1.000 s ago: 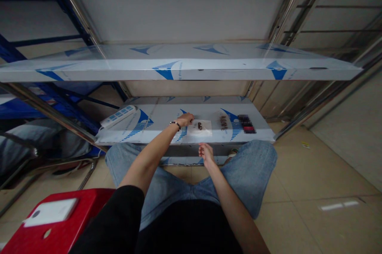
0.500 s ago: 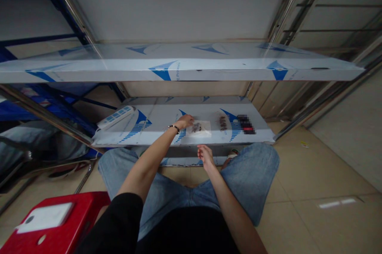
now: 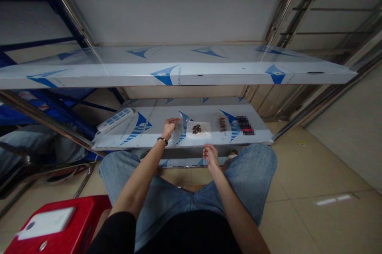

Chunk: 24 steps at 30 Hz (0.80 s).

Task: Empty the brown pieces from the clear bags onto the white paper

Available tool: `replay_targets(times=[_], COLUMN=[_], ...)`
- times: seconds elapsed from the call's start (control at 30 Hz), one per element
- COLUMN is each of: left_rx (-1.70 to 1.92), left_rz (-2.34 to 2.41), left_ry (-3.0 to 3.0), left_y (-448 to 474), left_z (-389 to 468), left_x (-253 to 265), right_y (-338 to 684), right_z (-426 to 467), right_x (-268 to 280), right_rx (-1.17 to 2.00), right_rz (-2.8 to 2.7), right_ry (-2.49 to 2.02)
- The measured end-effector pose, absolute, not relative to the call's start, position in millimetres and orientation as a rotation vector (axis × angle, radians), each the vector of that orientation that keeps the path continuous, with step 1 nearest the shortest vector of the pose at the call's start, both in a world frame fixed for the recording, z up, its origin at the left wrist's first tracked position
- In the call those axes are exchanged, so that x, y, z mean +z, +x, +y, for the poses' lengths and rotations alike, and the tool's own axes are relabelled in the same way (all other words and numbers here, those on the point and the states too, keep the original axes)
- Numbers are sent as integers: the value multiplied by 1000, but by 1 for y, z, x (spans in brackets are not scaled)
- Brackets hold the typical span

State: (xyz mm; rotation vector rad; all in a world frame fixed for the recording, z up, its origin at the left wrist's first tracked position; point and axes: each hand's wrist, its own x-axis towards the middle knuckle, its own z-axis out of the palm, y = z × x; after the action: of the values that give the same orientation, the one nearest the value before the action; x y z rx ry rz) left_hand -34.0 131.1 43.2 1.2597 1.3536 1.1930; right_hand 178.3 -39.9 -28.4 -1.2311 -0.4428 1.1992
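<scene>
My left hand (image 3: 170,126) is closed on a clear plastic bag (image 3: 177,132) above the lower shelf, left of a white sheet (image 3: 203,132). Several small dark brown pieces (image 3: 196,129) lie in a cluster on that sheet, too small to name. Just in front of the shelf's front edge is my right hand (image 3: 211,156), its fingers loosely bent and apart, with nothing seen in them. Farther right, another group of small brown pieces (image 3: 222,124) rests in what looks like clear film. Beside it is a blurred-out dark and red item (image 3: 246,126).
A white power strip (image 3: 116,120) lies at the left of the lower shelf (image 3: 161,104). The upper shelf (image 3: 125,75) spans above it. A red stool (image 3: 86,210) with a white phone-like object (image 3: 46,223) stands at lower left. Metal posts flank the shelves.
My left hand has moved left from the white sheet with the clear bag, uncovering the brown pieces. My right hand has shifted slightly right.
</scene>
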Motion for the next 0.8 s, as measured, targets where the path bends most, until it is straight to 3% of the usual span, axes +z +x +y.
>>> replay_targets(times=[0.27,0.53,0.8], left_rx=[1269,1251,1212], left_rz=[1137,1004,701], left_ry=[437,357,332], left_y=[-72,-53,-36], left_z=[37,21,9], left_x=[-4,-12,1], right_y=[214,283,344], right_z=[-46,-28,37], right_x=[-7,14,36], right_rx=[943,1168,642], right_rz=[-534,-964,-1218], right_ry=[-1257,-1457,-1780])
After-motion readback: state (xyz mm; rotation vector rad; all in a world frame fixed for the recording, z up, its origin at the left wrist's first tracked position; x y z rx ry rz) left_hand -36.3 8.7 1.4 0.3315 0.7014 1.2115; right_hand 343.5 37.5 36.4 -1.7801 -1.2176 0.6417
